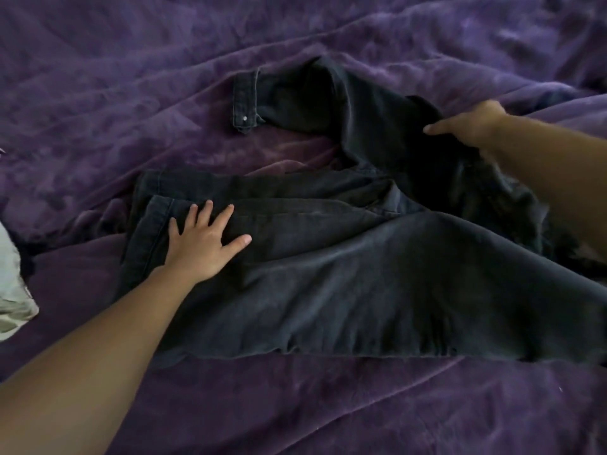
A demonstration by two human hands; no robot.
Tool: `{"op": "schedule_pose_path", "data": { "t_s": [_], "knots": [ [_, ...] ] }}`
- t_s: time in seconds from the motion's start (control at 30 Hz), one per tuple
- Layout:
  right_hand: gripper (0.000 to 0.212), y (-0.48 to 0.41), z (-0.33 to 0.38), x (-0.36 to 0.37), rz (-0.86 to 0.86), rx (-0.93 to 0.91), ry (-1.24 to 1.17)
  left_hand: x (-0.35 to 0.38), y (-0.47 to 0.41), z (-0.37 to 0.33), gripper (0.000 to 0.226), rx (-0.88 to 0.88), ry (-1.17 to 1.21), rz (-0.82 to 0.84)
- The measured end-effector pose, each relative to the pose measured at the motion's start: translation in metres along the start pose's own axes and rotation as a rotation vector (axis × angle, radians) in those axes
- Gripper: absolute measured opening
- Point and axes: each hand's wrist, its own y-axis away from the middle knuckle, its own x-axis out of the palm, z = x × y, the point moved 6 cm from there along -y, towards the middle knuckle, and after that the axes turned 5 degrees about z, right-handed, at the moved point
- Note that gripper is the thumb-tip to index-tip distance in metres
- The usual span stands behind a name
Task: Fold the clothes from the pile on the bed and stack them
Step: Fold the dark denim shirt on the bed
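Okay, left hand [203, 247] first: it's flat, fingers spread wide, palm pressing down on the black jeans [345, 274] near their left end, holding nothing, just pinning the denim to the bed. My right hand [469, 126] is out to the right and further up the bed, fingers curled into a bunched fold of the same jeans, with one finger poking out to the left. Between the two hands the cloth splits. The near half lies fairly flat and runs long-ways across me, left to right, going off past the right edge of view. The far half is lifted and rumpled under my right hand and arcs back towards the buttoned waistband flap [244, 100], which lies beyond my left hand, apart from the flat half, with a patch of purple blanket [131, 77] showing in the gap. So the waist end is on my left and the long axis runs sideways. The loose half is on the far side, and my right hand is clearly the nearer one to it. I reckon the fold calls for drawing that far half towards me over the pinned half. A white cloth [13, 290] lies at the left edge, well apart from the jeans.
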Motion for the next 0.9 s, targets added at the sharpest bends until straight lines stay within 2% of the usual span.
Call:
{"op": "schedule_pose_path", "data": {
  "t_s": [0.03,0.07,0.1,0.13,0.17,0.2,0.27,0.3,0.37,0.43,0.47,0.5,0.57,0.63,0.7,0.73,0.83,0.9],
  "knots": [
    [0.063,0.011,0.01,0.003,0.068,-0.062,-0.075,-0.011,0.0,0.0,0.077,-0.012,0.114,-0.037],
    [0.044,0.028,0.022,0.004,0.081,-0.207,-0.077,-0.022,0.0,0.001,0.07,-0.033,0.264,-0.085],
    [0.029,0.053,0.033,0.007,0.066,-0.437,-0.012,-0.033,0.002,0.004,0.063,-0.069,0.451,-0.121],
    [0.023,0.088,0.04,0.014,0.059,-0.723,0.102,-0.042,0.005,0.007,0.056,-0.112,0.655,-0.15],
    [0.026,0.128,0.036,0.027,0.062,-0.982,0.246,-0.049,0.006,0.009,0.048,-0.158,0.859,-0.17],
    [0.033,0.165,0.021,0.043,0.072,-1.164,0.401,-0.054,0.01,0.01,0.042,-0.205,1.044,-0.181],
    [0.048,0.22,-0.031,0.077,0.083,-1.373,0.7,-0.061,0.017,0.008,0.049,-0.288,1.409,-0.134],
    [0.056,0.233,-0.059,0.094,0.137,-1.386,0.839,-0.062,0.019,0.005,0.061,-0.305,1.587,-0.087],
    [0.07,0.233,-0.101,0.115,0.247,-1.282,0.997,-0.066,0.02,-0.001,0.088,-0.304,1.799,-0.023],
    [0.07,0.225,-0.114,0.122,0.259,-1.177,1.01,-0.066,0.023,-0.012,0.101,-0.312,1.718,0.032],
    [0.068,0.223,-0.115,0.125,0.269,-1.145,1.016,-0.065,0.028,-0.02,0.094,-0.326,1.616,0.04],
    [0.065,0.221,-0.116,0.129,0.275,-1.13,1.016,-0.062,0.031,-0.027,0.073,-0.318,1.507,0.021],
    [0.062,0.221,-0.114,0.132,0.26,-1.104,0.995,-0.062,0.034,-0.032,0.01,-0.367,1.46,-0.117],
    [0.061,0.221,-0.108,0.121,0.157,-1.105,0.908,-0.072,0.036,-0.019,0.023,-0.389,1.639,-0.242],
    [0.06,0.22,-0.109,0.111,0.075,-1.112,0.864,-0.086,0.042,0.009,0.026,-0.372,1.814,-0.377],
    [0.059,0.221,-0.111,0.11,0.058,-1.121,0.858,-0.088,0.044,0.022,0.025,-0.37,1.798,-0.411],
    [0.058,0.228,-0.123,0.123,0.078,-1.124,0.923,-0.081,0.045,0.032,0.007,-0.396,1.457,-0.402],
    [0.064,0.233,-0.131,0.137,0.116,-1.106,0.974,-0.079,0.029,0.021,0.049,-0.336,1.336,-0.427]
  ]
}}
